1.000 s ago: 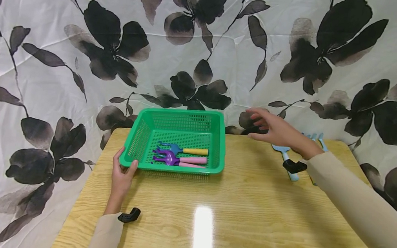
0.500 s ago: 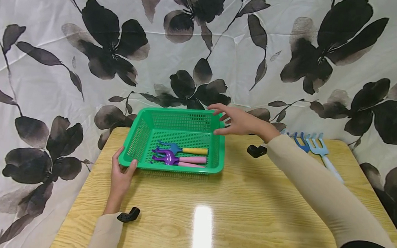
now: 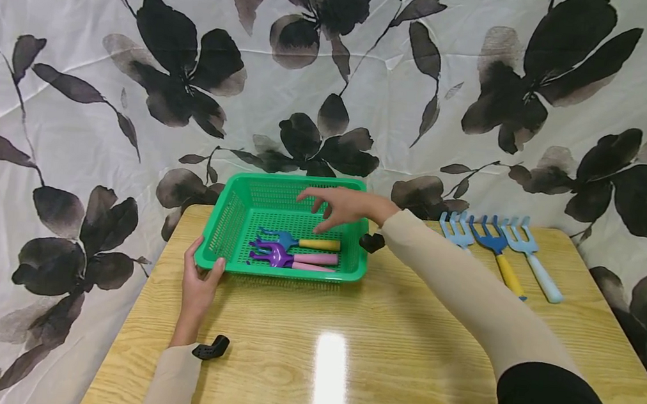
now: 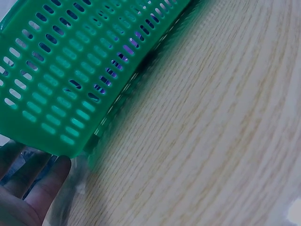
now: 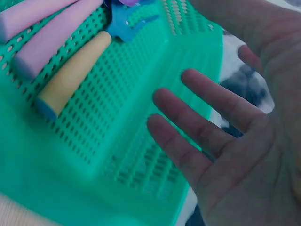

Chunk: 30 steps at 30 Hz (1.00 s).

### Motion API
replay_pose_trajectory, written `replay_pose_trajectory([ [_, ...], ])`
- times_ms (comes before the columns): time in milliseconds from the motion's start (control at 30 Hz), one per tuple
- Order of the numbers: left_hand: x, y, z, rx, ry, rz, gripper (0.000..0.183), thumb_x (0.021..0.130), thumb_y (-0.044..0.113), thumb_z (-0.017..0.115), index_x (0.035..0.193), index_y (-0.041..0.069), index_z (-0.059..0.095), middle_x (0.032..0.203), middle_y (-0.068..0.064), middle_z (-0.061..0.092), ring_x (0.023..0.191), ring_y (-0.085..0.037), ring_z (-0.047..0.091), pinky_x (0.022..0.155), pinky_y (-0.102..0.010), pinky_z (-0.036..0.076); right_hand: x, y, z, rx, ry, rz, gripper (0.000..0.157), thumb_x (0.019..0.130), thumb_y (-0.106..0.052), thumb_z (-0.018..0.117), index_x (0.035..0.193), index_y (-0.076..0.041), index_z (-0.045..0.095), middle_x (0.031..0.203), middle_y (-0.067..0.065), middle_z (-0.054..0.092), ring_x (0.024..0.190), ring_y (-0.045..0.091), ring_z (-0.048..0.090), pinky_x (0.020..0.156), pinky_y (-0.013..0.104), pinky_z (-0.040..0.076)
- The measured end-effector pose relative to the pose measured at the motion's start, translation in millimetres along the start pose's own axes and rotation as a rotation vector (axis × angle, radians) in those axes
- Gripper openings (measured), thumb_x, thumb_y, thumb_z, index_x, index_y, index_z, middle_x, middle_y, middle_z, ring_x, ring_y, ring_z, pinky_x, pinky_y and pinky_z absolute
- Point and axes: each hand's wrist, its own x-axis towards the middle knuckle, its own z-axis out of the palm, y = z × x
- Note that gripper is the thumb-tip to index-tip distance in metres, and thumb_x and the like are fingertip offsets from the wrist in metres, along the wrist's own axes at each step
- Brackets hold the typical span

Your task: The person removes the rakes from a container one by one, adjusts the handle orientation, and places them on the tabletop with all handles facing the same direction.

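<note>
A green slatted plastic basket (image 3: 279,273) stands at the back of the table. Inside lie a small blue hand rake with a yellow handle (image 3: 320,245) and purple-headed hand tools with pink handles (image 3: 315,259); their heads overlap. My left hand (image 3: 198,294) holds the basket's front left corner, thumb at the front and fingers along the side. Over the basket's right half hovers my right hand (image 3: 346,208), fingers spread and loosely bent. In the right wrist view nothing lies in that palm, and the yellow handle (image 5: 75,75) is apart from the fingers.
On the table's right lie a light blue hand rake (image 3: 542,276), a dark blue one with a yellow handle (image 3: 507,269), and another light blue rake (image 3: 459,230) partly hidden by my right sleeve. A floral cloth (image 3: 404,74) hangs behind the wooden table (image 3: 265,344).
My right hand has moved left from near the rakes on the right to above the basket, uncovering those rakes. My left hand and the basket have stayed put.
</note>
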Motion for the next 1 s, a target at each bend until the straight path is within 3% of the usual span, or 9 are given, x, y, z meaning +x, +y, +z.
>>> replay_pose_trajectory([
  [233, 0.3, -1.9, -0.2, -0.014, -0.002, -0.002, 0.069, 0.097, 0.012, 0.06, 0.154, 0.015, 0.023, 0.146, -0.019, 0.04, 0.129, -0.04, 0.043, 0.09, -0.016, 0.045, 32.7, -4.0, 26.1, 0.013, -0.173, 0.028, 0.066, 0.085, -0.028, 0.078, 0.139, -0.036, 0.041, 0.124, 0.01, 0.061, 0.116, 0.024, 0.057, 0.092, 0.04, 0.047],
  [400, 1.0, -2.9, 0.3, -0.015, -0.008, 0.016, 0.069, 0.097, 0.011, 0.06, 0.154, 0.013, 0.023, 0.147, -0.022, 0.038, 0.129, -0.043, 0.042, 0.089, -0.015, 0.045, 42.2, -1.2, 42.4, -0.032, -0.271, 0.086, 0.063, 0.087, -0.024, 0.077, 0.14, -0.027, 0.043, 0.125, 0.011, 0.063, 0.116, 0.021, 0.056, 0.092, 0.04, 0.046],
  [600, 2.4, -2.5, -0.7, -0.004, -0.009, 0.013, 0.069, 0.097, 0.014, 0.06, 0.154, 0.014, 0.023, 0.146, -0.018, 0.04, 0.129, -0.038, 0.045, 0.09, -0.017, 0.045, 45.5, 1.9, 50.6, -0.075, -0.325, 0.092, 0.058, 0.088, -0.022, 0.076, 0.137, -0.021, 0.046, 0.118, 0.01, 0.066, 0.101, 0.012, 0.062, 0.086, 0.037, 0.049],
  [1000, 3.9, -1.6, -0.8, 0.001, -0.007, 0.01, 0.069, 0.097, 0.013, 0.061, 0.154, 0.014, 0.023, 0.146, -0.019, 0.04, 0.13, -0.039, 0.044, 0.094, -0.023, 0.044, 48.2, 10.4, 61.4, -0.116, -0.332, 0.153, 0.047, 0.087, -0.015, 0.076, 0.128, -0.025, 0.055, 0.111, 0.006, 0.064, 0.091, 0.015, 0.061, 0.073, 0.033, 0.053],
])
